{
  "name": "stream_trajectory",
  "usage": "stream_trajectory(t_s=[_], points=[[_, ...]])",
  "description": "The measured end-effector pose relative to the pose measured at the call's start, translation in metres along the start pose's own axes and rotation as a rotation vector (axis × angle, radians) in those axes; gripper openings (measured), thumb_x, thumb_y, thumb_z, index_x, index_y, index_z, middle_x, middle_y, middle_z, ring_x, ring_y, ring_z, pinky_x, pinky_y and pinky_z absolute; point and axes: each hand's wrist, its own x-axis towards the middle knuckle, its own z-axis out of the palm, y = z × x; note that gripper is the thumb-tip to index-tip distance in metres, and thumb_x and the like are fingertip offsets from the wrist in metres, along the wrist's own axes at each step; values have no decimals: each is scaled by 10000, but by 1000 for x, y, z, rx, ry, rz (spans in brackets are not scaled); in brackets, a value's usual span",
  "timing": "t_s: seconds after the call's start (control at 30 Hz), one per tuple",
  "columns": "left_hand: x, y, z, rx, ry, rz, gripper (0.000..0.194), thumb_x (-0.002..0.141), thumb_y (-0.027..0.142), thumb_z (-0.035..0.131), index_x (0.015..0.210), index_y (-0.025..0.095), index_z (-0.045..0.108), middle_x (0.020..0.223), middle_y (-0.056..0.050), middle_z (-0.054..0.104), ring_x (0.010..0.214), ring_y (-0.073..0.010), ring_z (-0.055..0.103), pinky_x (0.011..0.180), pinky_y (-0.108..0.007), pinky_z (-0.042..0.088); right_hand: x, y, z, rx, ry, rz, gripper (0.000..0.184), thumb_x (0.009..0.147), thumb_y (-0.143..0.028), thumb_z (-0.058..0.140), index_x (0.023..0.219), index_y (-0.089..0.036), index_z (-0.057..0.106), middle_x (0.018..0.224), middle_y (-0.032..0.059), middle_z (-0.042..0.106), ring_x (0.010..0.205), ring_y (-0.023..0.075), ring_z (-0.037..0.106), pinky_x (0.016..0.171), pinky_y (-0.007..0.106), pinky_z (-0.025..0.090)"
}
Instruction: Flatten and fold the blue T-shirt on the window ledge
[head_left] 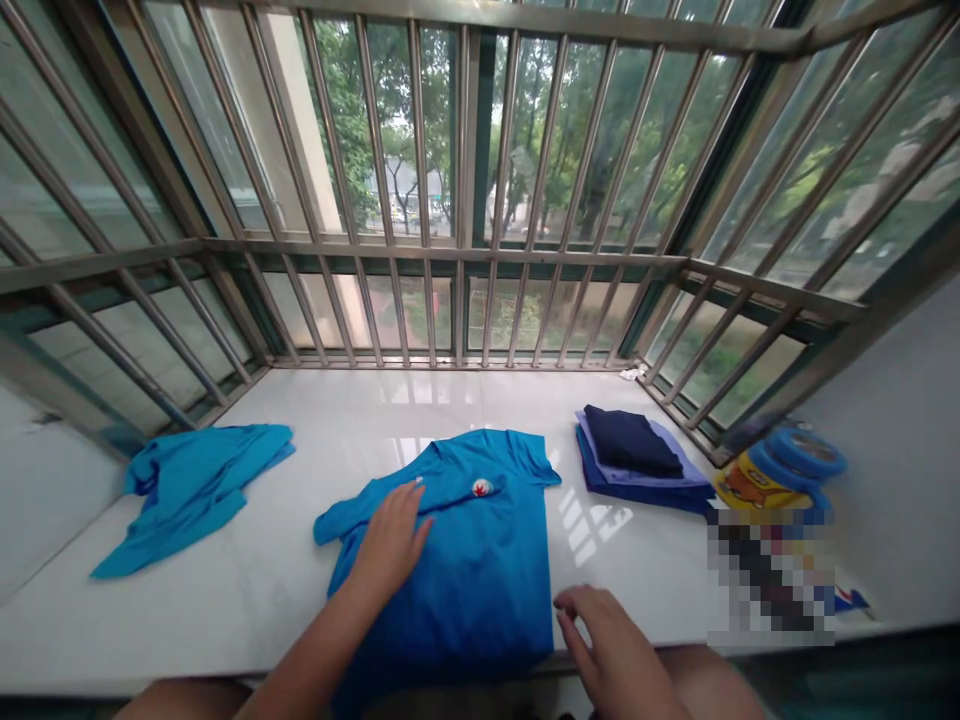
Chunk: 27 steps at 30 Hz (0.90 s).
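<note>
A bright blue T-shirt point(480, 560) with a small round badge lies spread on the white sill, its lower part hanging over the front edge. My left hand point(391, 535) rests flat on the shirt's left side, fingers stretched out towards the collar. My right hand point(607, 630) hovers at the shirt's lower right edge, fingers loosely curled and pointing left, with nothing visible in them.
A second crumpled blue shirt point(191, 485) lies at the left. A stack of folded dark blue clothes point(637, 460) sits at the right. Beside it stand blue-and-yellow items point(780, 475). Metal window bars point(465, 200) close off the white sill point(300, 600) on three sides.
</note>
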Motion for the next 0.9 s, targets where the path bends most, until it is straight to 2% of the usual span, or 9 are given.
stream_trajectory(t_s=[0.07,0.17,0.23,0.33,0.43,0.53,0.7,0.8,0.9], points=[[-13,-58,-10,-2,72,-160,595,1034,521,487,1452,123,632,1504,-235,652,1439,-398,586,1268,-555,406,41,-7,8,-5,-56,-61,241,1044,-290,521,1021,-255,758,1017,88,774,984,271,727,916,395,585],[-15,-106,-22,-55,-31,-245,619,926,632,595,1279,139,719,1318,-212,739,1283,-400,664,1194,-531,459,118,-19,27,-60,-90,-127,209,1020,-196,536,1026,-223,743,1040,97,753,1018,277,686,948,414,548],[-10,-114,-26,-131,-104,-236,541,868,633,644,1145,181,753,1210,-173,767,1193,-376,691,1134,-505,494,171,-28,44,-117,-85,-120,213,1000,-126,556,1082,-179,745,1110,117,750,1080,272,672,993,408,527],[2,-106,-25,-239,-117,-282,470,856,618,660,1084,216,743,1184,-132,775,1182,-347,692,1100,-458,508,237,-42,69,-135,-73,-144,317,1020,-50,509,1237,-136,723,1253,119,731,1197,249,650,1070,398,493],[14,-99,-21,-279,-139,-428,487,821,556,716,1139,187,723,1218,-132,785,1182,-339,713,1047,-417,531,276,-52,87,-132,-50,-162,268,1080,-199,597,1328,-147,685,1372,107,687,1258,264,649,1094,464,523],[23,-102,-20,-265,-168,-512,453,759,456,776,1102,163,734,1175,-143,809,1126,-345,745,949,-392,552,291,-53,93,-121,-41,-162,399,1051,-404,709,1367,-166,662,1391,102,667,1210,283,682,1026,512,591],[31,-104,-34,-260,-211,-498,133,665,302,763,719,228,666,766,-41,756,844,-300,742,796,-366,538,286,-46,72,-67,-69,-228,212,1067,-332,664,1156,-148,718,1173,67,723,1099,229,703,1002,448,583],[24,-91,-56,-296,-142,-404,163,720,300,666,651,261,525,860,-50,748,937,-281,721,893,-377,542,259,-40,42,-18,-47,-270,211,1066,-225,518,1121,-161,711,1162,75,713,1155,213,686,1052,384,531],[-3,-74,-83,-478,-24,-211,281,821,367,584,651,273,381,961,-50,765,951,-250,713,890,-361,559,205,-33,1,59,3,-268,241,1048,-251,471,1171,-204,673,1171,96,738,1163,243,718,1015,378,560]])
